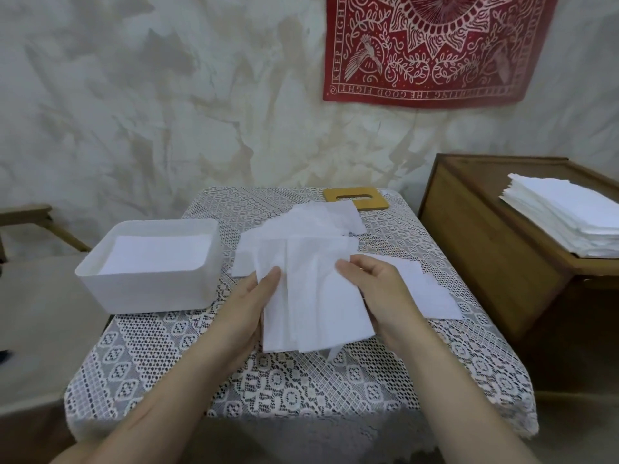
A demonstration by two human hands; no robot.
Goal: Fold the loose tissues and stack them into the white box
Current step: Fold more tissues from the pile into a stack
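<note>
A white tissue [313, 296] hangs between both hands above the lace-covered table [301, 380]. My left hand [249, 309] holds its left edge with the thumb on top. My right hand [378, 289] pinches its right edge. Behind and beside it lie several loose white tissues [321, 219], one more to the right [432, 293]. The white box [147, 293] stands open at the table's left, with flat white tissues [157, 252] inside it.
A wooden lid with a slot [356, 197] lies at the table's far edge. A wooden cabinet [485, 256] on the right carries a tall stack of white tissues [566, 216]. A wall with a red cloth [432, 48] is behind. A wooden chair [40, 222] stands at the left.
</note>
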